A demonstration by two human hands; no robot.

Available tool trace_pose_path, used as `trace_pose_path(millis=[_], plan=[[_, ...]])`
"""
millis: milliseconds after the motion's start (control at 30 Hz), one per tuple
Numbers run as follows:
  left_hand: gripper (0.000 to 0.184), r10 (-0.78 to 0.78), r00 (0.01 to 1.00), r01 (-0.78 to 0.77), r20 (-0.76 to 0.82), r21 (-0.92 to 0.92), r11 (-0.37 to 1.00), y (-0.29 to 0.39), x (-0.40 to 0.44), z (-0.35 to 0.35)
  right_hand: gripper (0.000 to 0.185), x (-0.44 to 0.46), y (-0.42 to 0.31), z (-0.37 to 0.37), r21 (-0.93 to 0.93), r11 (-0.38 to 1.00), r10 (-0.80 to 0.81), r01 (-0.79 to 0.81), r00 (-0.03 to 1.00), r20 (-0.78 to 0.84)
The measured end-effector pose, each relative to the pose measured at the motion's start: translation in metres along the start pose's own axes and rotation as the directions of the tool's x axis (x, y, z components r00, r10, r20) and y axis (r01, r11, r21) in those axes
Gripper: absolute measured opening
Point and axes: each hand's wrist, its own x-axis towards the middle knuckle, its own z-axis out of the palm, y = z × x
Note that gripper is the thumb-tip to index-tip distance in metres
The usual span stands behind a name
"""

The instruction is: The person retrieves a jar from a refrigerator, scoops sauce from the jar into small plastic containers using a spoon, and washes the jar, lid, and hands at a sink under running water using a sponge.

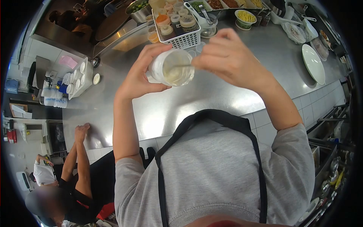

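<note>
My left hand (145,72) is wrapped round a clear container (173,68), tilted so that its mouth faces me. Pale, creamy stuff coats the inside. My right hand (227,58), fingers closed, grips the handle of a thin utensil (184,65), whose far end reaches into the container. The contents hide that end. Both hands are above the steel counter (181,102), just in front of a white basket (181,41) of bottles and jars.
Trays of chopped food (230,3) and a bowl of yellow food (245,17) stand at the back. An oval plate (313,64) lies right, a tray of white cups (81,79) left. A co-worker's hands (82,130) rest at the counter's left edge.
</note>
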Motion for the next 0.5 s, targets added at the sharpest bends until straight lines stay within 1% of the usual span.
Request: trace_pose_path(millis=[33, 67, 100, 133, 167, 233, 267, 333, 367, 433, 467, 500], plan=[[0.087, -0.002, 1.0, 0.002, -0.001, -0.002, 1.0, 0.0, 0.0, 0.001, 0.007, 0.0, 0.001, -0.001, -0.011, 1.0, 0.026, -0.027, 0.999, -0.038], [0.085, 0.003, 1.0, -0.004, 0.012, 0.046, 0.999, 0.0, 0.001, 0.002, 0.007, -0.001, 0.002, -0.001, -0.01, 1.0, 0.027, -0.027, 0.999, -0.037], [0.083, 0.009, 1.0, -0.012, 0.027, 0.095, 0.995, 0.0, 0.002, 0.002, 0.008, -0.002, 0.003, 0.001, -0.057, 0.998, 0.03, -0.032, 0.999, -0.037], [0.083, 0.011, 1.0, -0.014, 0.028, 0.095, 0.995, 0.0, 0.003, 0.002, 0.009, -0.003, 0.005, 0.002, -0.104, 0.994, 0.034, -0.038, 0.999, -0.039], [0.082, 0.005, 0.999, -0.009, 0.035, 0.114, 0.993, 0.001, 0.004, 0.003, 0.009, -0.008, 0.004, 0.007, -0.106, 0.994, 0.036, -0.04, 0.999, -0.039], [0.08, 0.0, 0.999, -0.006, 0.039, 0.132, 0.991, 0.001, 0.005, 0.005, 0.012, -0.019, 0.001, 0.017, 0.043, 0.996, 0.08, -0.082, 0.996, 0.044], [0.08, -0.018, 0.999, 0.011, 0.044, 0.153, 0.988, 0.0, 0.006, 0.006, 0.012, -0.023, 0.001, 0.015, 0.044, 0.996, 0.077, -0.078, 0.996, 0.044], [0.08, -0.044, 0.998, 0.036, 0.042, 0.174, 0.984, -0.001, 0.005, 0.007, 0.014, -0.031, 0.0, 0.012, 0.042, 0.987, 0.16, -0.157, 0.984, -0.079], [0.078, -0.044, 0.998, 0.036, 0.038, 0.194, 0.98, -0.002, 0.005, 0.007, 0.014, -0.036, -0.001, 0.015, 0.046, 0.986, 0.161, -0.158, 0.984, -0.077], [0.077, -0.039, 0.998, 0.029, 0.044, 0.211, 0.977, -0.004, 0.006, 0.011, 0.011, -0.05, -0.004, 0.026, 0.109, 0.971, 0.215, -0.212, 0.976, -0.018], [0.076, -0.046, 0.998, 0.037, 0.041, 0.207, 0.978, -0.005, 0.007, 0.013, 0.011, -0.052, -0.006, 0.026, 0.105, 0.971, 0.219, -0.216, 0.975, -0.019], [0.075, -0.055, 0.998, 0.046, 0.037, 0.204, 0.978, -0.005, 0.008, 0.014, 0.012, -0.053, -0.008, 0.026, 0.174, 0.949, 0.278, -0.263, 0.959, -0.064]])
